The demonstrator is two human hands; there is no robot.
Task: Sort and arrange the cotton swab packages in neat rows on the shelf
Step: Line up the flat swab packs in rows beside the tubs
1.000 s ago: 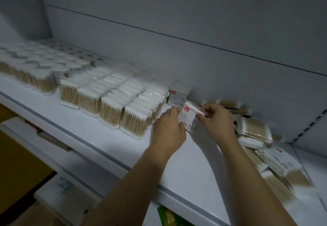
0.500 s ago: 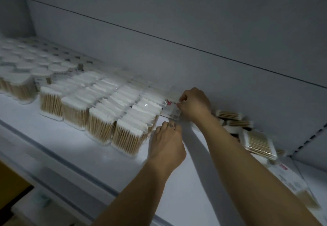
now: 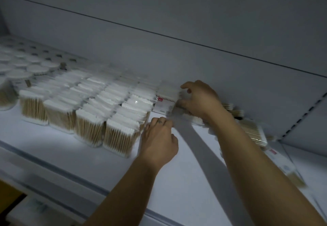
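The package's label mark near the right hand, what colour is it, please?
The package mark is red; head view shows it best.

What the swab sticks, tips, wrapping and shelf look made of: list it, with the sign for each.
Sticks: tan, matt, straight; wood or bamboo, likely.
Tips: white, fluffy; cotton, it seems.
Wrapping: clear glossy plastic; it glints on one pack.
Label on the pack that the right hand grips: printed white, paper or film.
Shelf: smooth white, faint sheen; probably painted metal, not certain.
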